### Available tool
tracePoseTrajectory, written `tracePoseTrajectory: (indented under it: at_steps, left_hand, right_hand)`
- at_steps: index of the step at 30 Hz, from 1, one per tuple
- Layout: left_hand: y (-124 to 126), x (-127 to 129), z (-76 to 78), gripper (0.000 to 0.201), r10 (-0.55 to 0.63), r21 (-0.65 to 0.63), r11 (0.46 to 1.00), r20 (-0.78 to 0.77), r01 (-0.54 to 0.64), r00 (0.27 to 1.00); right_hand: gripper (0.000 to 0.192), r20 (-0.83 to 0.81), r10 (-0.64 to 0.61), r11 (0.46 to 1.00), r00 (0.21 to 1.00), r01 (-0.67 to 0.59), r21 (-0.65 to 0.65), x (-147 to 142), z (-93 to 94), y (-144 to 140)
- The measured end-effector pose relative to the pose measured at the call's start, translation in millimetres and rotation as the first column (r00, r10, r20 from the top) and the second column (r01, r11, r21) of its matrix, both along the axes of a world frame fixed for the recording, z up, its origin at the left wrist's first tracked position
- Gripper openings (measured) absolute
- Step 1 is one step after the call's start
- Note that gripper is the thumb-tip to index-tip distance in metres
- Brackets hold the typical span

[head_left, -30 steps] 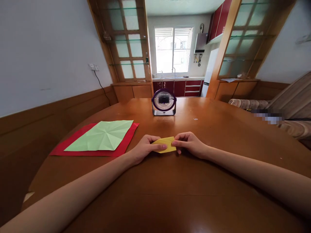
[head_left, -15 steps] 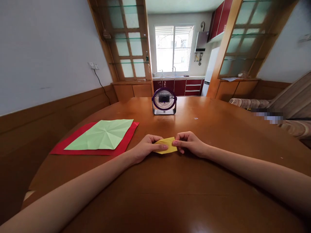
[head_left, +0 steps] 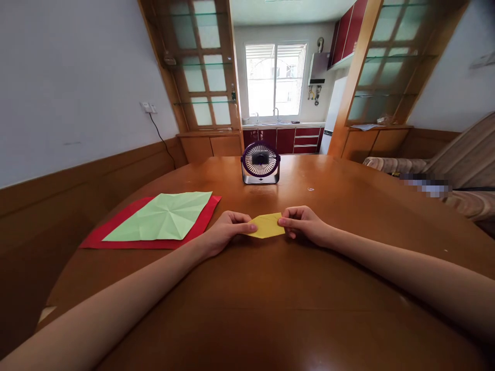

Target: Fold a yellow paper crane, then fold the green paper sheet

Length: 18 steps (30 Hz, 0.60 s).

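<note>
A small folded yellow paper (head_left: 266, 225) is held between both hands just above the wooden table (head_left: 270, 293), near its middle. My left hand (head_left: 224, 232) pinches the paper's left end between thumb and fingers. My right hand (head_left: 303, 225) pinches its right end the same way. The paper shows a diamond-like shape with pointed ends.
A creased light green sheet (head_left: 162, 216) lies on a larger red sheet (head_left: 116, 232) at the table's left. A small purple desk fan (head_left: 260, 163) stands at the far middle. Cabinets and a kitchen window are behind; a sofa (head_left: 456, 175) is at the right.
Both hands have shifted outward to the paper's ends and raised it slightly, so more of the yellow paper shows between them.
</note>
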<state>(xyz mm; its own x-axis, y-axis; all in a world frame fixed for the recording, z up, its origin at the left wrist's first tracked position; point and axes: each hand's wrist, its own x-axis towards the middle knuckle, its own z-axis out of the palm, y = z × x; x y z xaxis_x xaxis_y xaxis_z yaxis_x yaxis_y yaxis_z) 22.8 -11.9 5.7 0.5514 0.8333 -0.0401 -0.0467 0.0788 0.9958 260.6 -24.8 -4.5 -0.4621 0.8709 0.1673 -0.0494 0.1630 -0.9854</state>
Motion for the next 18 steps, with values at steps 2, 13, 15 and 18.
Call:
tracePoseTrajectory:
  at_steps: [2,13,15,18]
  left_hand:
    - [2,-3,-0.7,0.024,-0.002,-0.016,1.000,0.025,0.002,1.000]
    - [8,-8,3.2,0.024,0.074,-0.020,0.997,0.104,-0.072,0.992]
    - [9,-8,3.5,0.024,0.094,-0.004,0.996,0.103,-0.094,0.990]
    - [11,-7,1.9,0.023,0.105,0.012,0.994,0.104,-0.106,0.989]
  right_hand:
    - [0.032,0.006,-0.022,1.000,1.000,0.022,0.000,3,0.3,2]
    - [0.031,-0.098,-0.060,0.995,0.993,0.052,-0.085,12,-6.5,16]
    - [0.033,-0.123,-0.090,0.992,0.988,0.078,-0.101,14,-7.0,18]
    - [0.034,-0.102,-0.125,0.990,0.987,0.117,-0.085,13,-7.6,18]
